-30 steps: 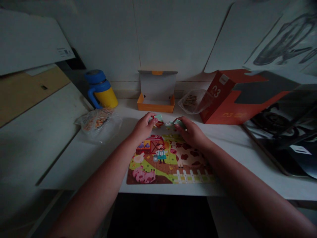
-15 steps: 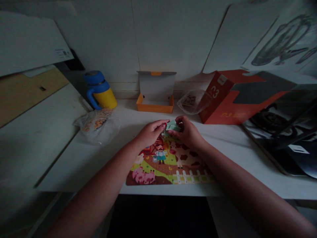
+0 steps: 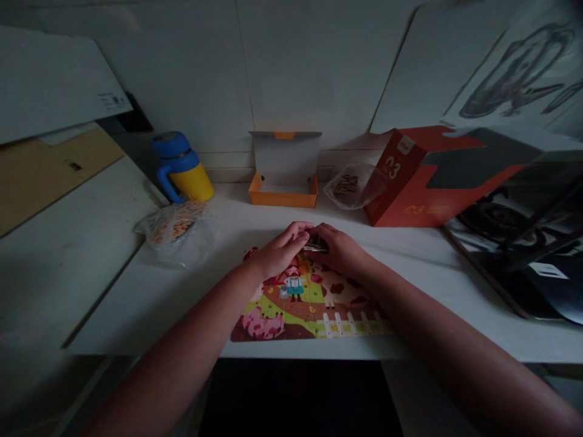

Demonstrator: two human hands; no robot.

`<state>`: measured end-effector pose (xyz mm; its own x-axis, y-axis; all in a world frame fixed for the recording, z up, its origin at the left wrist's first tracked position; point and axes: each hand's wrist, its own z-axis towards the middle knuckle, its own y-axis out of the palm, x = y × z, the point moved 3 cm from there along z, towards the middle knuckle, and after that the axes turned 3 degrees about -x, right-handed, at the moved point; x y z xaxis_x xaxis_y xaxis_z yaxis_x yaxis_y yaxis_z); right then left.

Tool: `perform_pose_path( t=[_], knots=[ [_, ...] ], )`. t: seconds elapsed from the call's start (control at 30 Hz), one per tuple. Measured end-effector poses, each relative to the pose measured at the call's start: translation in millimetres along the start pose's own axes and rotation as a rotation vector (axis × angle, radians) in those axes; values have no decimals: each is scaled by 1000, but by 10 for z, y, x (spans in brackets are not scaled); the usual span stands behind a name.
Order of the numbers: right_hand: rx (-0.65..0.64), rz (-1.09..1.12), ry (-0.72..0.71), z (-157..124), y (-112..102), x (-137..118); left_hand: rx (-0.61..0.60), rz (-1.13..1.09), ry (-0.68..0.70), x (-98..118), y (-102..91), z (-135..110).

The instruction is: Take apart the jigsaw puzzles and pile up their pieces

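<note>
A farm-picture jigsaw puzzle [image 3: 298,309] lies on the white table, showing a farmer, a pig, a spotted cow and a fence. Over its far edge my two hands meet around a small stack of puzzle pieces [image 3: 316,247], seen edge-on. My left hand [image 3: 283,247] grips the stack from the left, thumb towards me. From the right, my right hand [image 3: 337,247] closes on the same stack with bent fingers. Part of the stack and the puzzle's far part are hidden behind the hands.
An open orange box [image 3: 283,198] stands by the wall. Left are a yellow-blue jug [image 3: 194,182] and a clear bag of sticks [image 3: 177,233]. Right are another bag [image 3: 348,185], a large red box [image 3: 423,188] and a black device [image 3: 510,255].
My hands have drawn closer together around the pieces. Their pale green faces, fanned out before, are now turned out of sight, and the stack shows edge-on.
</note>
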<state>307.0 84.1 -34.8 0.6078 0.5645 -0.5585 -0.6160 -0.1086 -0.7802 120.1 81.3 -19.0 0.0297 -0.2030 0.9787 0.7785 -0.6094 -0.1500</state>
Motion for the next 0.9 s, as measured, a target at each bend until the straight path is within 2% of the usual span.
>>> perform_pose_path(
  t=[0.23,0.4,0.53,0.63,0.73,0.77,0.8,0.9],
  knots=[
    [84,-15,-43,10,-87,-43,10,57,-1,58,-26,-15],
    [19,-4,-20,8,-1,-30,-35,73,21,42,6,-12],
    [16,-6,-11,13,40,-40,-68,152,46,52,43,-21],
    [39,-32,39,5,-71,-47,-9,307,22,81,-26,-48],
    [97,-2,186,-72,-333,-35,119,552,-2,132,-208,-101],
    [58,52,220,-112,-417,-49,160,617,-6,146,-283,-122],
    [-41,139,229,-155,-475,-83,200,665,-9,156,-360,-141],
    [-535,524,145,-308,-476,-330,322,753,-18,149,-570,-177]
  ],
)
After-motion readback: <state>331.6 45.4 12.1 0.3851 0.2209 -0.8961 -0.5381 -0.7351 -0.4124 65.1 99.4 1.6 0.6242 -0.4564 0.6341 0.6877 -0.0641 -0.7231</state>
